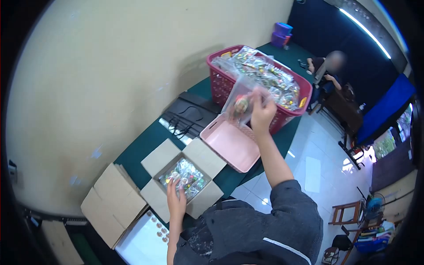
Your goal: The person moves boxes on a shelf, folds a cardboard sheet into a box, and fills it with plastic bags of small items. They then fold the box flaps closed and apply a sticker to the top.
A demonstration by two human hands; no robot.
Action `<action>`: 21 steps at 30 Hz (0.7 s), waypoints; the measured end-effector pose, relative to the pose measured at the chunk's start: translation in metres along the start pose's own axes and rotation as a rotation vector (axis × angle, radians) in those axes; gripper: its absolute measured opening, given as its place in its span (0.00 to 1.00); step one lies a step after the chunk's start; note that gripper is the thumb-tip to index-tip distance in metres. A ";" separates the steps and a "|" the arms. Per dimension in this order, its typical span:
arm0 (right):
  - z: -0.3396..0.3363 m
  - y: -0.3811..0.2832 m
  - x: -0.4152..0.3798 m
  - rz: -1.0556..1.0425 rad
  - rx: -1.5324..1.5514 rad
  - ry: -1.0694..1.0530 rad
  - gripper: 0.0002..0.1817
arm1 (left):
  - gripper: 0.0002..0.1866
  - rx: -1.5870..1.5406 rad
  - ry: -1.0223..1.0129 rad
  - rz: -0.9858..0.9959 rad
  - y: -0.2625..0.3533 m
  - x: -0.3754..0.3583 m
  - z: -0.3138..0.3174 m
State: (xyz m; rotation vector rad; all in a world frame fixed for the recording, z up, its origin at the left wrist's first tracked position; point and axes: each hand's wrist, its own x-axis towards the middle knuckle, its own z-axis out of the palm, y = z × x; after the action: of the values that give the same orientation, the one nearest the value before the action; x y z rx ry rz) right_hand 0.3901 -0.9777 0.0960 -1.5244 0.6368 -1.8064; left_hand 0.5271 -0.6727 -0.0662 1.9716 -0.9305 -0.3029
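My right hand (261, 110) is raised over the pink tray (229, 143) and grips a clear plastic bag (240, 99) with small colourful items inside. Behind it stands a red basket (221, 84) piled with more clear packets (265, 73). My left hand (176, 198) rests fingers-down on the packets filling an open cardboard box (157, 161) near me. All of this sits on a dark green table (141, 148).
A flat cardboard piece (110, 203) and a white sheet with round items (145, 240) lie at the near left. A black bag with cords (190, 115) is by the wall. Another person (329, 73) sits at the far end near purple bins (282, 34).
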 end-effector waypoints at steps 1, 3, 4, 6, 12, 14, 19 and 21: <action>0.008 -0.003 -0.025 0.098 0.027 -0.118 0.09 | 0.17 -0.094 -0.021 0.038 0.003 0.004 -0.002; 0.023 -0.004 -0.078 0.233 0.048 -0.361 0.09 | 0.19 -0.295 -0.051 0.070 0.012 0.010 -0.009; 0.030 -0.004 -0.105 0.265 0.038 -0.486 0.09 | 0.20 -0.407 -0.060 0.065 0.019 0.012 -0.011; 0.040 -0.014 -0.147 0.410 0.101 -0.700 0.10 | 0.21 -0.650 -0.129 0.011 0.023 0.011 -0.015; 0.061 -0.017 -0.207 0.799 0.340 -0.748 0.15 | 0.20 -0.852 -0.122 -0.156 0.051 -0.001 -0.028; 0.066 -0.022 -0.213 0.806 0.439 -0.773 0.17 | 0.17 -0.825 -0.039 -0.153 0.040 -0.004 -0.026; 0.050 -0.026 -0.229 0.959 0.379 -1.162 0.21 | 0.17 -0.832 0.114 -0.205 0.036 -0.008 -0.027; 0.047 -0.022 -0.232 0.962 0.396 -1.142 0.20 | 0.17 -0.779 0.140 -0.139 0.024 -0.008 -0.018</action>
State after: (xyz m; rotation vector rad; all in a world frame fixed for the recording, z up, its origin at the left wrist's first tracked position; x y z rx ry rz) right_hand 0.4512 -0.7842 -0.0286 -1.3206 0.2815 -0.1970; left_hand 0.5191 -0.6631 -0.0381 1.3108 -0.4731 -0.5090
